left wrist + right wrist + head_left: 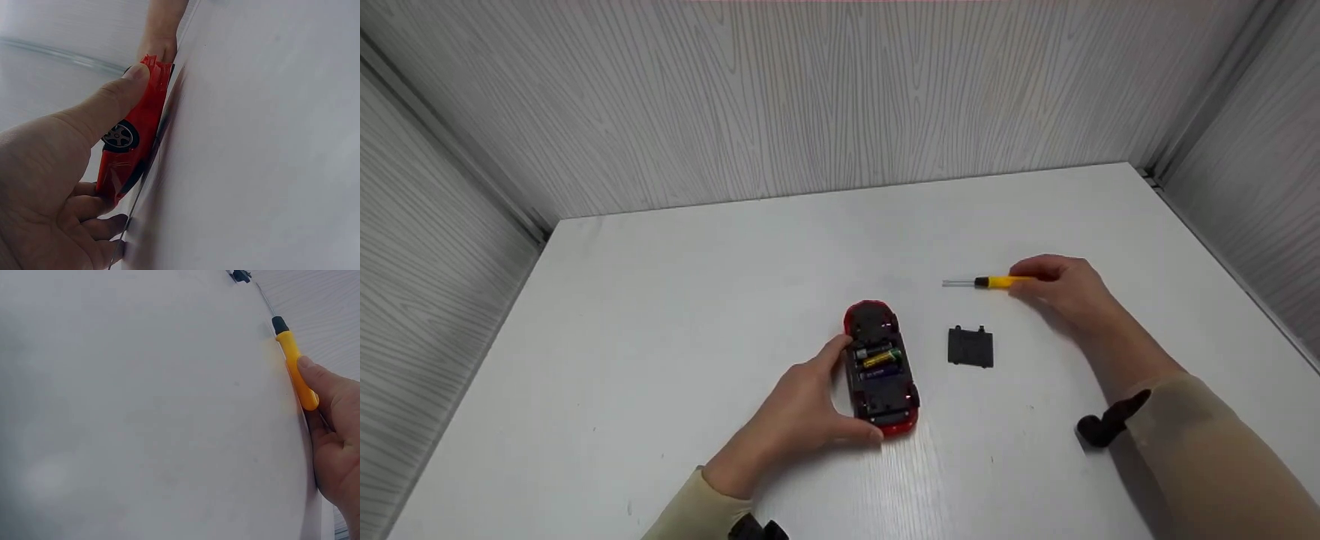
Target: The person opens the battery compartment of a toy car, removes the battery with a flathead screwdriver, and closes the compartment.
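A red toy car (885, 397) lies upside down on the white table, its black underside facing up. Its battery compartment shows several batteries (879, 360), one of them yellow and lying at a slant. My left hand (802, 409) holds the car from the left, thumb at the near end and fingers by the far side; in the left wrist view the thumb presses the red body (147, 112) beside a wheel. Farther right, my right hand (1069, 289) pinches the yellow handle of a screwdriver (997, 282), whose metal shaft points left. The same screwdriver (295, 363) shows in the right wrist view.
A black battery cover (970, 347) with small tabs lies flat between the car and my right hand. Pale wood-grain panels (825, 97) rise behind the table (697, 300) and along both sides.
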